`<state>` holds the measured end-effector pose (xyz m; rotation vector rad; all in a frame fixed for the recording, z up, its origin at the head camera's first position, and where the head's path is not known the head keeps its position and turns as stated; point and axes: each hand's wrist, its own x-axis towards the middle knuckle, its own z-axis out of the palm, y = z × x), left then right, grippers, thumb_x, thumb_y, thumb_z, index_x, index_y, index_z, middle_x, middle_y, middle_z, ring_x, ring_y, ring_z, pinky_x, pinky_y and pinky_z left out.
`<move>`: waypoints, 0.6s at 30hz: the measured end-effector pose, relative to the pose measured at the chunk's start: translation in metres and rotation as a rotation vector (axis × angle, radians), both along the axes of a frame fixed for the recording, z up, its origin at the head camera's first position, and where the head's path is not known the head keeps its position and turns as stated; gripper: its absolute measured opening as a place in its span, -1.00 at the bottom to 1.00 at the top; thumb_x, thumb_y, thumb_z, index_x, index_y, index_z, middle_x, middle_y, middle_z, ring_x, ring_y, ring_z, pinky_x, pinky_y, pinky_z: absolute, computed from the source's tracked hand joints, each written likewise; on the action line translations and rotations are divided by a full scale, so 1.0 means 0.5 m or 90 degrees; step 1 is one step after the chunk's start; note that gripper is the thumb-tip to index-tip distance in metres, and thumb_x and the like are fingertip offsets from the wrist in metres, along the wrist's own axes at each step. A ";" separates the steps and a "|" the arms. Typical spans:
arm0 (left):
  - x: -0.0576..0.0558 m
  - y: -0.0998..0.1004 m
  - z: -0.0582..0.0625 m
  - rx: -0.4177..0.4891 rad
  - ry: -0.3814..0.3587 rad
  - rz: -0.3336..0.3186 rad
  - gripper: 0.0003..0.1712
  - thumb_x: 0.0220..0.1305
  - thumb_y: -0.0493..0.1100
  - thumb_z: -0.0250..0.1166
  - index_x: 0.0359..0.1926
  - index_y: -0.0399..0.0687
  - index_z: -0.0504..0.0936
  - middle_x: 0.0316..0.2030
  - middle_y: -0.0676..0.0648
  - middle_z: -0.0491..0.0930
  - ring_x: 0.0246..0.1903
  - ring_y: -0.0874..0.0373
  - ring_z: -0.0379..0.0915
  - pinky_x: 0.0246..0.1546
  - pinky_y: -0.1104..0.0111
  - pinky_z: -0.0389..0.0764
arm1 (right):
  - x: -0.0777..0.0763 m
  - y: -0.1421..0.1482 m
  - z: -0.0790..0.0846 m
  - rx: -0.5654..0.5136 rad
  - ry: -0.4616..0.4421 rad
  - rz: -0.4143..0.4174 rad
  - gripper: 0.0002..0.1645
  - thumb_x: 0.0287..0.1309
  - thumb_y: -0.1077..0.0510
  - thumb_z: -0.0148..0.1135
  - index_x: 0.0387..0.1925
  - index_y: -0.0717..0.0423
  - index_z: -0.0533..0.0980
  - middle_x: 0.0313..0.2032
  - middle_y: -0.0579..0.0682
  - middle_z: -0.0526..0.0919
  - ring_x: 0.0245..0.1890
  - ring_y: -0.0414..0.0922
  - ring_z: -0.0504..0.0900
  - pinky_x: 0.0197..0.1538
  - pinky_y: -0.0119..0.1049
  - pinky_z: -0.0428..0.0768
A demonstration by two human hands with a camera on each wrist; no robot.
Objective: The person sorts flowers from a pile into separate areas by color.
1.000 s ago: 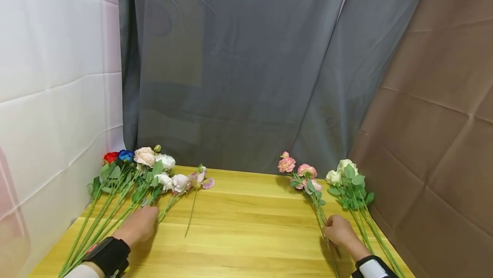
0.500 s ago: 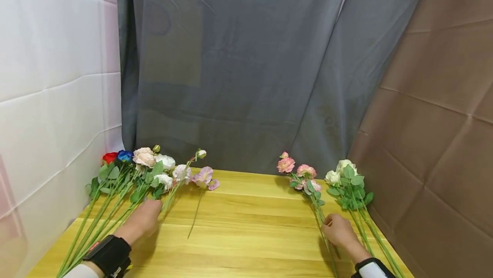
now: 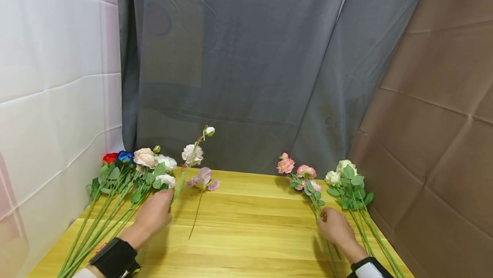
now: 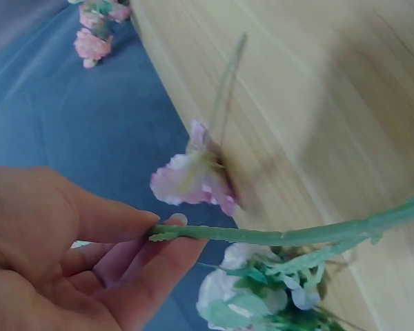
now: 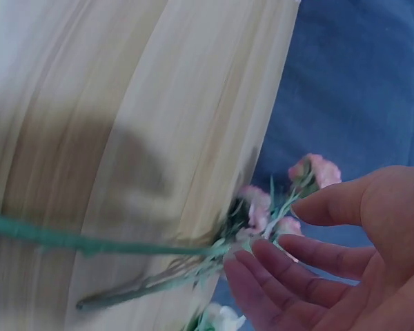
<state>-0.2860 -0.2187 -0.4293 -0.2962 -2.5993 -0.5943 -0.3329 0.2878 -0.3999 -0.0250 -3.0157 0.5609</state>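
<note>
My left hand (image 3: 154,213) pinches the green stem (image 4: 283,236) of a pale pink artificial flower (image 3: 192,154) between thumb and fingers. The bloom and its small white bud (image 3: 209,131) are raised above the table, and the stem is tilted. Just right of it lies a short-stemmed purple flower (image 3: 203,178). My right hand (image 3: 337,226) is at the stems of the pink flowers (image 3: 306,171), which lie at the right. In the right wrist view its thumb stands apart from the loosely bent fingers (image 5: 290,279), whose tips are close to the green stems; contact is unclear.
Red (image 3: 110,158), blue (image 3: 125,156), cream (image 3: 144,157) and white flowers (image 3: 166,162) lie at the left of the wooden table (image 3: 239,235). Cream-green roses (image 3: 343,171) lie far right. A grey curtain (image 3: 239,72) hangs behind, with white and brown cloth at the sides.
My left hand has lifted the pale pink flower up and to the right, away from the left bunch. The purple flower has shifted slightly right. My right hand has moved slightly up and left.
</note>
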 end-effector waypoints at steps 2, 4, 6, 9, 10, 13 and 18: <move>0.001 0.013 0.006 0.005 0.005 0.002 -0.66 -0.15 -0.61 0.22 -0.43 -0.14 0.43 -0.53 -0.03 0.44 -0.54 0.07 0.45 -0.54 0.20 0.45 | 0.003 -0.011 0.003 0.005 0.008 0.004 -0.65 0.27 0.15 0.23 -0.01 0.30 0.57 -0.22 0.10 0.68 -0.28 0.03 0.66 -0.35 -0.03 0.58; 0.000 0.027 0.011 0.017 0.012 -0.003 -0.66 -0.11 -0.61 0.21 -0.46 -0.12 0.40 -0.54 -0.01 0.41 -0.55 0.10 0.39 -0.54 0.22 0.41 | 0.006 -0.024 0.005 0.004 0.025 0.020 -0.66 0.26 0.16 0.24 -0.02 0.31 0.59 -0.22 0.11 0.69 -0.25 0.06 0.67 -0.32 0.00 0.61; -0.004 0.042 0.013 0.024 0.023 -0.011 -0.67 -0.09 -0.60 0.21 -0.47 -0.12 0.39 -0.54 -0.02 0.41 -0.54 0.11 0.38 -0.54 0.22 0.40 | 0.010 -0.042 0.005 -0.010 0.041 0.040 -0.68 0.25 0.18 0.26 -0.05 0.33 0.59 -0.23 0.10 0.70 -0.23 0.07 0.68 -0.28 0.01 0.63; -0.008 0.066 0.014 0.043 0.030 -0.032 -0.69 -0.05 -0.61 0.22 -0.44 -0.15 0.42 -0.51 -0.05 0.46 -0.50 0.09 0.43 -0.52 0.22 0.44 | 0.022 -0.079 0.006 -0.055 0.058 0.083 -0.76 0.22 0.23 0.31 -0.13 0.32 0.60 -0.27 0.08 0.70 -0.26 0.03 0.68 -0.25 -0.02 0.65; -0.010 0.075 0.014 0.048 0.029 -0.037 -0.69 -0.04 -0.61 0.23 -0.43 -0.14 0.43 -0.50 -0.06 0.47 -0.49 0.09 0.45 -0.52 0.22 0.45 | 0.027 -0.093 0.007 -0.073 0.057 0.093 -0.79 0.21 0.24 0.32 -0.15 0.30 0.61 -0.28 0.06 0.69 -0.28 0.01 0.68 -0.25 -0.04 0.65; -0.013 0.101 0.014 0.064 0.022 -0.057 -0.70 0.02 -0.61 0.25 -0.40 -0.16 0.46 -0.48 -0.06 0.50 -0.46 0.10 0.47 -0.50 0.24 0.44 | 0.042 -0.135 0.007 -0.118 0.046 0.132 -0.84 0.20 0.26 0.35 -0.19 0.25 0.61 -0.30 0.02 0.67 -0.31 -0.05 0.67 -0.25 -0.09 0.66; -0.019 0.145 0.017 0.078 0.023 -0.087 -0.70 0.11 -0.59 0.28 -0.39 -0.13 0.45 -0.48 -0.02 0.46 -0.47 0.15 0.41 -0.50 0.29 0.37 | 0.059 -0.195 0.000 -0.135 0.017 0.227 -0.81 0.20 0.26 0.32 -0.15 0.27 0.60 -0.28 0.04 0.67 -0.32 -0.05 0.67 -0.26 -0.09 0.67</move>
